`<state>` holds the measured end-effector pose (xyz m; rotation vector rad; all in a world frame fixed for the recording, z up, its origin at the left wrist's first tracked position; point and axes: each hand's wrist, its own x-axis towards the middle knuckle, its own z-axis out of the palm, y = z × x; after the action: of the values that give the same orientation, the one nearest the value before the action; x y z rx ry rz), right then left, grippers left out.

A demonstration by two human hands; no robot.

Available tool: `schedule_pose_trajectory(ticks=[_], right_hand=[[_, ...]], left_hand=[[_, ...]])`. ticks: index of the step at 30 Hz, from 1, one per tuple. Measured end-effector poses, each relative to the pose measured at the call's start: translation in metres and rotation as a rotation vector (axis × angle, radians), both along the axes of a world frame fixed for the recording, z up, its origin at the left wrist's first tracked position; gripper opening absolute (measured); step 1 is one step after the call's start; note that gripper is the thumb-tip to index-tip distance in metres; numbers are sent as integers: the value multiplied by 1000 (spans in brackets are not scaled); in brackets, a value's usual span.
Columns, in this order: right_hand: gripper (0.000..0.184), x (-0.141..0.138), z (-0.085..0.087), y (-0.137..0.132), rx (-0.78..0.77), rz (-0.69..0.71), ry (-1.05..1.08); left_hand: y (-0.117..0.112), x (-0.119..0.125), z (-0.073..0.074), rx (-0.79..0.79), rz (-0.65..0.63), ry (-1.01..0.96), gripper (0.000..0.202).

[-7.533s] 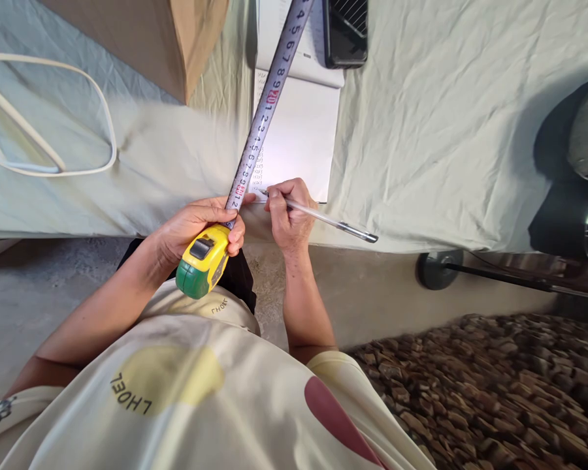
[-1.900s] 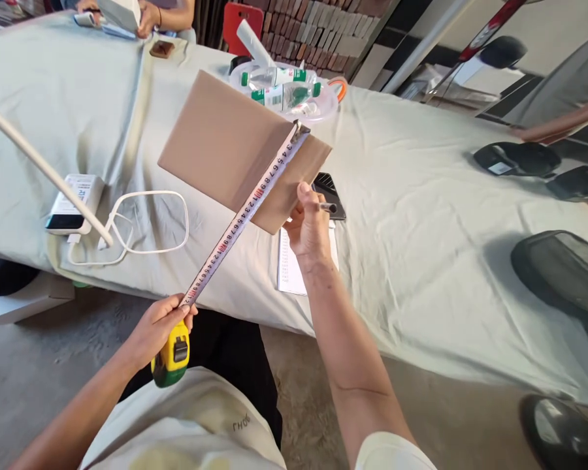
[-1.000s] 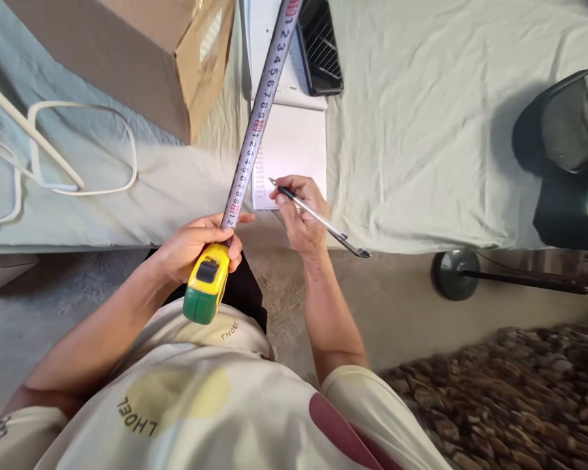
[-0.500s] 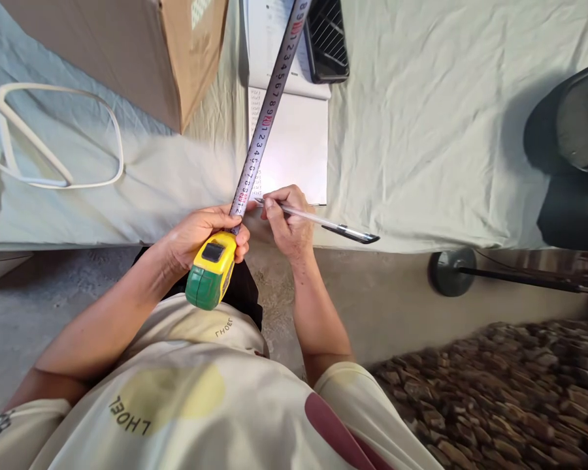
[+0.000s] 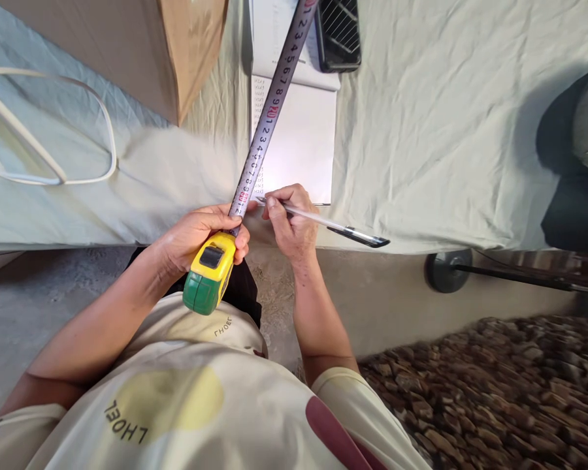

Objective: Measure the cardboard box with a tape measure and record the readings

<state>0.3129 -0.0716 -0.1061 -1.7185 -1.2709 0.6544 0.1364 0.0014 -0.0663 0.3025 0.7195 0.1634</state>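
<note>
My left hand (image 5: pixel 200 238) is closed around the mouth of a yellow and green tape measure (image 5: pixel 208 274), gripping the drawn-out blade beside its case. The marked blade slants up and to the right, over the left side of an open notebook (image 5: pixel 298 140), and runs out of the top of the view. Between the thumb and fingers of my right hand (image 5: pixel 294 222) is a clear pen with a black cap (image 5: pixel 357 235) on its rear end. Its tip meets the lower left of the page, close to the blade, where a column of small handwriting runs down.
A cardboard box (image 5: pixel 176 59) stands at the upper left, near a looped white cable (image 5: pixel 112 150). Beyond the notebook's right edge lies a black phone-like object (image 5: pixel 340 39). Dark equipment (image 5: pixel 573 163) sits far right on the cloth-covered table (image 5: pixel 436 130); a round black base (image 5: pixel 445 271) is below.
The view has shifted slightly, so the notebook and phone-like object appear a little further right. Both hands keep their holds, with the pen tip still at the page's lower left.
</note>
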Motion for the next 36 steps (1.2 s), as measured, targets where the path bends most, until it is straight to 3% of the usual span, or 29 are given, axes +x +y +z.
schedule_pose_trajectory(ticks=[22, 36], right_hand=[[26, 0, -2, -4, -10, -56, 2], [16, 2, -7, -2, 82, 17, -147]], left_hand=[[1, 0, -1, 20, -27, -20, 36], [1, 2, 5, 13, -17, 12, 37]])
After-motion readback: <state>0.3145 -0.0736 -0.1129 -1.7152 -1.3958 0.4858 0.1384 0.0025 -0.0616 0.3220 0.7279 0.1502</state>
